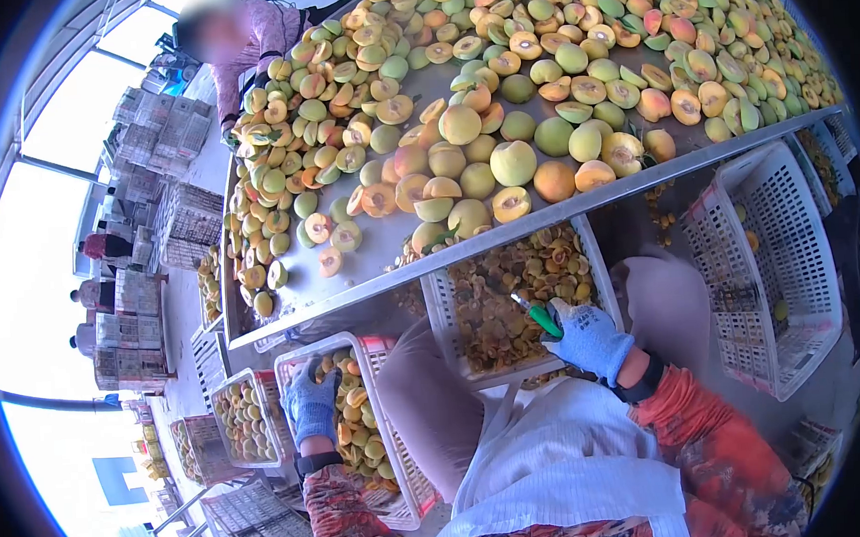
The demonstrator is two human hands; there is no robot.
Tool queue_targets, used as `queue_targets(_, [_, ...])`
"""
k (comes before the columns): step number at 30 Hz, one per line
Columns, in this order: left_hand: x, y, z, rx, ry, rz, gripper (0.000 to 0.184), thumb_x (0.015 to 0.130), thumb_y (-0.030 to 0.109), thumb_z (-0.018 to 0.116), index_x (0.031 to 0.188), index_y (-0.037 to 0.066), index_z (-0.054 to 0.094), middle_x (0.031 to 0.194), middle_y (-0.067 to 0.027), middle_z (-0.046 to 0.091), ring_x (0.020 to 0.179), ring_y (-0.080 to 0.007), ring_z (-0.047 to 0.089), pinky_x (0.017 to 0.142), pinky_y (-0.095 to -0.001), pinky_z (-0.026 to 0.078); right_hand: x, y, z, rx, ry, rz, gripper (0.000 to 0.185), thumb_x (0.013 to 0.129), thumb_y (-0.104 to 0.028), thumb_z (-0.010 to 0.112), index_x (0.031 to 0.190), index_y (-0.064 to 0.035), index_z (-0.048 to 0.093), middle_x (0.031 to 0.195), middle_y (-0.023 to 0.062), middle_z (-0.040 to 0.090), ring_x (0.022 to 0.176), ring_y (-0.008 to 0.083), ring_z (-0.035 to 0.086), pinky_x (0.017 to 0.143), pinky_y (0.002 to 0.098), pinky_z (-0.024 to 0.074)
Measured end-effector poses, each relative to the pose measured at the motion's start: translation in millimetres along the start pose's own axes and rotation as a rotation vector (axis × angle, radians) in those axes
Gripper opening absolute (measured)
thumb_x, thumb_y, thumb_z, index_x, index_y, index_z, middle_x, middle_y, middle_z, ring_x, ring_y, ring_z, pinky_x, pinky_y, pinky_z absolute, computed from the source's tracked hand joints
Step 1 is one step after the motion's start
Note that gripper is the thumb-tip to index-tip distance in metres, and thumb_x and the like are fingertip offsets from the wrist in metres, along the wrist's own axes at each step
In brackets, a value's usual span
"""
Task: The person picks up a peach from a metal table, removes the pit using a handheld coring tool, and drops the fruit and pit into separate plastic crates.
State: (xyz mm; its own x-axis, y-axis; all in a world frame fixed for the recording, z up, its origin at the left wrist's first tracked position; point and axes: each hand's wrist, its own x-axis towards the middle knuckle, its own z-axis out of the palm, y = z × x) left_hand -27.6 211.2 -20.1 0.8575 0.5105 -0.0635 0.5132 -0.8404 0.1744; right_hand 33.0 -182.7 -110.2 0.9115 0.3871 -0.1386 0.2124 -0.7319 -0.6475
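Observation:
My right hand (592, 341), in a blue work glove, is closed round a small green-handled knife (543, 318) with a short metal tip pointing up and left. It hovers over a white crate (600, 271) of brownish pits and fruit scraps (509, 308) between my knees. My left hand (311, 405), also gloved, is at the left rim of another white crate (383, 405) holding halved peaches (358, 420). Its fingers are spread and slightly curled, with no fruit visible in them. Ahead, many whole and halved yellow-green peaches (512, 164) are heaped on a metal table (422, 77).
The table's raised metal edge (543, 211) runs in front of me. A white crate (766, 263) with a few fruits tilts at right. Another fruit crate (248, 420) stands at left. A person in a pink top (271, 31) is across the table; stacked crates (183, 222) line the left.

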Motion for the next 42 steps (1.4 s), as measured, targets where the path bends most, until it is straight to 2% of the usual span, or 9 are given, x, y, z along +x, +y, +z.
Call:
queue_targets(4, [71,67,26,-0.567,0.034,0.027,0.039,0.083,0.034,0.058,0.108,0.004,0.060,0.089,-0.0111,0.065,0.076,-0.0203,0.061,0.072,-0.0320,0.046,13,-13,-6,0.067,-0.090,-0.008,0.045,0.078,-0.031,0.059,0.110,-0.0014,0.051,0.075,0.0180,0.062,0.068,0.0335,0.062,0.062,0.0430,0.0486])
queue_targets(7, [109,187,43,-0.271,-0.049,0.150,0.051,0.088,0.050,0.039,0.110,0.008,0.058,0.093,-0.0191,0.062,0.089,-0.0323,0.060,0.078,-0.0413,0.044,14,-8,-3,0.092,-0.081,-0.047,0.043,0.079,-0.034,0.057,0.107,-0.0022,0.052,0.072,0.0169,0.062,0.066,0.0337,0.062,0.060,0.0424,0.0487])
queue_targets(11, [116,264,87,-0.104,-0.083,0.147,0.062,0.083,0.050,0.048,0.127,0.007,0.041,0.112,-0.0229,0.055,0.102,-0.0377,0.054,0.087,-0.0444,0.042,11,2,-7,0.083,-0.004,0.005,0.044,0.079,-0.036,0.056,0.106,-0.0009,0.052,0.071,0.0170,0.061,0.065,0.0342,0.061,0.060,0.0425,0.0487])
queue_targets(19, [98,199,88,-0.505,0.016,0.490,0.067,0.068,-0.012,0.049,0.132,0.005,0.038,0.127,-0.0116,0.048,0.109,-0.0215,0.053,0.091,-0.0306,0.044,8,-12,-10,0.193,0.009,-0.017,0.035,0.073,-0.032,0.067,0.090,-0.0056,0.052,0.075,0.0165,0.059,0.069,0.0359,0.059,0.061,0.0428,0.0473])
queue_targets(26, [30,140,36,-2.199,-0.494,-0.407,0.048,0.073,0.009,0.056,0.120,0.001,0.047,0.106,-0.0151,0.057,0.087,-0.0261,0.059,0.073,-0.0315,0.052,-14,-41,-17,0.169,-0.057,-0.033,0.032,0.073,-0.030,0.067,0.086,-0.0065,0.050,0.073,0.0160,0.059,0.068,0.0365,0.059,0.060,0.0426,0.0470])
queue_targets(33, [-35,150,63,-1.916,-0.603,-0.184,0.044,0.076,0.016,0.059,0.115,0.001,0.048,0.106,-0.0146,0.057,0.091,-0.0294,0.059,0.077,-0.0375,0.052,-6,-90,-36,-0.141,0.119,-0.250,0.043,0.072,-0.024,0.067,0.105,-0.0020,0.051,0.074,0.0144,0.061,0.064,0.0312,0.061,0.056,0.0408,0.0473])
queue_targets(35, [-38,152,71,-1.175,-0.101,0.458,0.041,0.078,0.019,0.059,0.114,0.003,0.049,0.106,-0.0142,0.057,0.093,-0.0297,0.058,0.079,-0.0398,0.051,-3,-90,-34,-0.299,0.234,-0.391,0.042,0.074,-0.019,0.057,0.112,-0.0005,0.051,0.074,0.0120,0.058,0.058,0.0270,0.059,0.053,0.0385,0.0446])
queue_targets(38, [-51,164,40,-2.125,-0.753,-0.172,0.036,0.081,0.020,0.057,0.113,0.006,0.051,0.106,-0.0131,0.057,0.095,-0.0288,0.058,0.082,-0.0407,0.050,-4,-90,-28,-0.502,0.241,-0.385,0.040,0.077,-0.017,0.052,0.113,-0.0006,0.050,0.074,0.0126,0.058,0.059,0.0255,0.060,0.052,0.0376,0.0442])
queue_targets(42, [-59,164,48,-2.075,-0.770,-0.174,0.031,0.082,0.019,0.056,0.109,0.005,0.053,0.103,-0.0119,0.058,0.097,-0.0276,0.058,0.083,-0.0407,0.050,-16,-91,-28,-0.615,0.240,-0.398,0.037,0.078,-0.015,0.049,0.112,-0.0011,0.050,0.073,0.0126,0.058,0.058,0.0241,0.060,0.051,0.0373,0.0434])
